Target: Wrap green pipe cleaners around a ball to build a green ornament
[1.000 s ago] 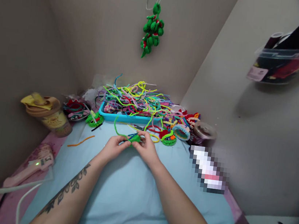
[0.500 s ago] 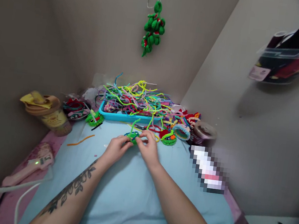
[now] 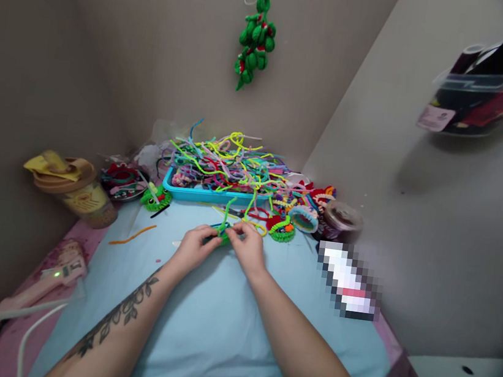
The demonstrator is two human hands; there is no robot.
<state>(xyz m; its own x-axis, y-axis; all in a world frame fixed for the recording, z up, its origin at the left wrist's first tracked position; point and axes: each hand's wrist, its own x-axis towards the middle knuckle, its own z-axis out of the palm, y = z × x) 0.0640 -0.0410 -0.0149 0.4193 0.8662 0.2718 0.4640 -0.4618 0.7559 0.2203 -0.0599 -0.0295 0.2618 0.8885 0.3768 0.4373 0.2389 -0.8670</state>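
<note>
Between my two hands is a small green and blue pipe-cleaner piece [image 3: 225, 234], with one light green end sticking up above it. My left hand [image 3: 200, 243] pinches its left side, thumb and fingers together. On the other side, the fingertips of my right hand [image 3: 246, 243] close on it as well. Much of the piece is hidden behind the fingers. Just beyond lie scissors [image 3: 257, 214] with red handles and a yellow loop. A round green pipe-cleaner figure [image 3: 282, 229] with red and orange parts rests to the right of my right hand.
Behind stands a blue tray [image 3: 213, 197] heaped with pipe cleaners. A cup [image 3: 88, 195] and a pink glue gun [image 3: 44, 285] are at left, near an orange pipe cleaner [image 3: 133, 235]. At right are a jar [image 3: 342, 222] and a blurred-out phone [image 3: 348, 281].
The whole view has shifted slightly. My fingers have drawn a little closer together over the green and blue piece, covering more of it.
</note>
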